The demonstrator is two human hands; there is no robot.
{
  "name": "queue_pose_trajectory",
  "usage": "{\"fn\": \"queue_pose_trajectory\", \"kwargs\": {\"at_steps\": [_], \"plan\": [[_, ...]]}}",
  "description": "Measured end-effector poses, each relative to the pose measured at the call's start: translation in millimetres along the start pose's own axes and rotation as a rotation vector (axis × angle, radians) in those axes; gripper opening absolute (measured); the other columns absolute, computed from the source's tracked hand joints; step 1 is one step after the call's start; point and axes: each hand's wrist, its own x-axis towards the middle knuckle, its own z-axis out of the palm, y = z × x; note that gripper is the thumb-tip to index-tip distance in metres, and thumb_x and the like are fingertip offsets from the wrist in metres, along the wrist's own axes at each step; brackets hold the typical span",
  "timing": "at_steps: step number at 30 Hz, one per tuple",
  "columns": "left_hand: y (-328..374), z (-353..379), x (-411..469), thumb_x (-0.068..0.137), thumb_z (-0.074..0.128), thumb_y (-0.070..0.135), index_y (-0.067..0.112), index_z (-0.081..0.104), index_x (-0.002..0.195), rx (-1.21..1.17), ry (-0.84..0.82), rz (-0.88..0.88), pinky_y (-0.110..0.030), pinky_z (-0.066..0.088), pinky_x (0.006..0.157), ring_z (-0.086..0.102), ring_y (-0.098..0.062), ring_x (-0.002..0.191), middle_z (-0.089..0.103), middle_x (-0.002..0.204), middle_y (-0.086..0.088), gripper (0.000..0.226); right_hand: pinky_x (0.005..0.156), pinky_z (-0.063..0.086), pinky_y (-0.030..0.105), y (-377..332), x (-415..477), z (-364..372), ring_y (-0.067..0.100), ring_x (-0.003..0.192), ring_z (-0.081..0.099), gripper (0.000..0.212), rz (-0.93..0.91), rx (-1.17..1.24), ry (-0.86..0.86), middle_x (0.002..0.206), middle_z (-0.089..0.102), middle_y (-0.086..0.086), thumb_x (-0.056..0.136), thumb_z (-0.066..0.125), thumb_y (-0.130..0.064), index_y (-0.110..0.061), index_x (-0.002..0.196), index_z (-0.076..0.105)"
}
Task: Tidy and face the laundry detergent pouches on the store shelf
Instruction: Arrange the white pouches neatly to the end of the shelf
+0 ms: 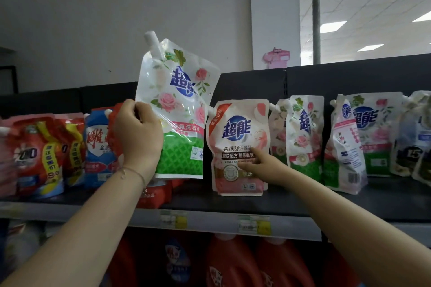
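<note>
Seen from a head-worn camera looking up at a store shelf point(233, 202), a person's left hand point(137, 137) grips the left edge of a rose-print detergent pouch with a green base point(179, 104), fingers curled round its side seam. The pouch is lifted clear of the shelf. Its long axis runs near upright but tilts, with the top leaning left and the white spout cap point(151, 38) at the upper left corner; its printed front faces the camera. Just to its right, and lower, a pink pouch point(238, 146) stands upright on the shelf, front facing out. The right hand point(263, 165) reaches in from the right and touches this pouch's front with a straight index finger; it holds nothing. The matching rose-print pouches point(303, 132) stand further right, beyond the pink pouch, one of them point(345, 146) turned so its back label shows. So the held pouch hangs on the far side of the pink pouch from its own kind, above the space between the pink pouch and the red pouches point(37, 153) at the left. The right hand is the nearer one to the rose-print row. Putting the lifted pouch with that row would likely mean carrying it rightward past the pink one and straightening it.
</note>
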Motion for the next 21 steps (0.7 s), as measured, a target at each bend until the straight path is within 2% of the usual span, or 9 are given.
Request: {"fn": "queue_pose_trajectory", "kwargs": {"at_steps": [3, 5, 6, 7, 10, 12, 15, 18, 21], "plan": [[9.3, -2.0, -0.7, 0.090, 0.035, 0.022, 0.018, 0.028, 0.056, -0.011, -0.006, -0.004, -0.042, 0.038, 0.060, 0.032, -0.013, 0.052, 0.033, 0.055, 0.000, 0.034, 0.080, 0.050, 0.027, -8.4, -5.2, 3.0, 0.017, 0.102, 0.060, 0.063, -0.027, 0.067, 0.002, 0.126, 0.057, 0.004, 0.092, 0.053, -0.050, -0.017, 0.144, 0.037], [17.7, 1.7, -8.6, 0.094, 0.037, 0.013, 0.015, 0.028, 0.057, -0.073, -0.036, -0.031, -0.026, 0.038, 0.054, 0.034, -0.006, 0.046, 0.032, 0.054, 0.000, 0.038, 0.073, 0.051, 0.026, -18.8, -11.4, 2.5, 0.017, 0.095, 0.064, 0.059, -0.047, 0.172, -0.032, 0.118, 0.060, 0.003, 0.091, 0.047, -0.057, -0.019, 0.136, 0.047], [21.7, 5.2, -14.2, 0.095, 0.038, 0.009, 0.014, 0.029, 0.057, -0.087, -0.046, -0.050, -0.018, 0.031, 0.047, 0.035, -0.004, 0.045, 0.032, 0.054, -0.001, 0.039, 0.076, 0.053, 0.028, -23.2, -14.1, 1.4, 0.019, 0.094, 0.065, 0.057, -0.057, 0.245, -0.076, 0.115, 0.062, 0.004, 0.089, 0.046, -0.060, -0.021, 0.130, 0.051], [25.5, 9.3, -20.4, 0.095, 0.038, 0.006, 0.013, 0.029, 0.057, -0.106, -0.055, -0.069, -0.018, 0.028, 0.044, 0.035, -0.002, 0.043, 0.032, 0.054, -0.001, 0.039, 0.080, 0.054, 0.031, -28.1, -17.7, -0.6, 0.020, 0.095, 0.067, 0.056, -0.073, 0.322, -0.126, 0.113, 0.064, 0.006, 0.085, 0.047, -0.062, -0.023, 0.125, 0.054], [31.1, 28.8, -41.5, 0.094, 0.038, 0.002, 0.010, 0.033, 0.059, -0.233, -0.123, -0.160, -0.015, 0.026, 0.040, 0.033, -0.003, 0.040, 0.035, 0.053, -0.002, 0.036, 0.087, 0.053, 0.035, -32.2, -25.9, -8.1, 0.018, 0.096, 0.067, 0.059, -0.109, 0.429, -0.197, 0.110, 0.067, 0.003, 0.077, 0.062, -0.061, -0.021, 0.120, 0.055], [32.2, 45.4, -57.3, 0.093, 0.038, 0.001, 0.006, 0.038, 0.062, -0.307, -0.154, -0.202, -0.015, 0.025, 0.042, 0.032, -0.006, 0.043, 0.037, 0.054, -0.003, 0.031, 0.087, 0.055, 0.033, -29.3, -32.8, -15.5, 0.016, 0.098, 0.068, 0.061, -0.107, 0.430, -0.182, 0.110, 0.069, 0.000, 0.070, 0.078, -0.048, -0.020, 0.119, 0.055], [39.6, 72.0, -83.3, 0.094, 0.038, 0.000, 0.003, 0.040, 0.064, -0.362, -0.186, -0.184, -0.018, 0.027, 0.046, 0.033, -0.009, 0.048, 0.039, 0.054, -0.004, 0.030, 0.088, 0.054, 0.029, -15.4, -45.5, -33.9, 0.013, 0.098, 0.068, 0.063, -0.103, 0.444, -0.086, 0.105, 0.071, -0.005, 0.057, 0.084, -0.025, -0.023, 0.113, 0.055], [52.1, 98.8, -105.0, 0.099, 0.036, 0.003, 0.009, 0.039, 0.067, -0.447, -0.249, -0.206, -0.011, 0.033, 0.050, 0.040, -0.004, 0.048, 0.039, 0.056, 0.000, 0.032, 0.097, 0.050, 0.038, 7.9, -53.5, -62.5, 0.014, 0.105, 0.063, 0.089, -0.049, 0.347, 0.144, 0.112, 0.066, -0.005, 0.041, 0.090, -0.038, -0.024, 0.118, 0.050], [60.9, 130.1, -126.2, 0.102, 0.034, 0.015, 0.009, 0.043, 0.079, -0.492, -0.367, -0.230, -0.015, 0.033, 0.055, 0.042, -0.003, 0.053, 0.042, 0.062, 0.002, 0.026, 0.088, 0.053, 0.033, 34.1, -59.2, -90.6, 0.012, 0.104, 0.061, 0.101, -0.009, 0.308, 0.308, 0.114, 0.062, -0.005, 0.035, 0.093, -0.040, -0.021, 0.121, 0.045]]}}
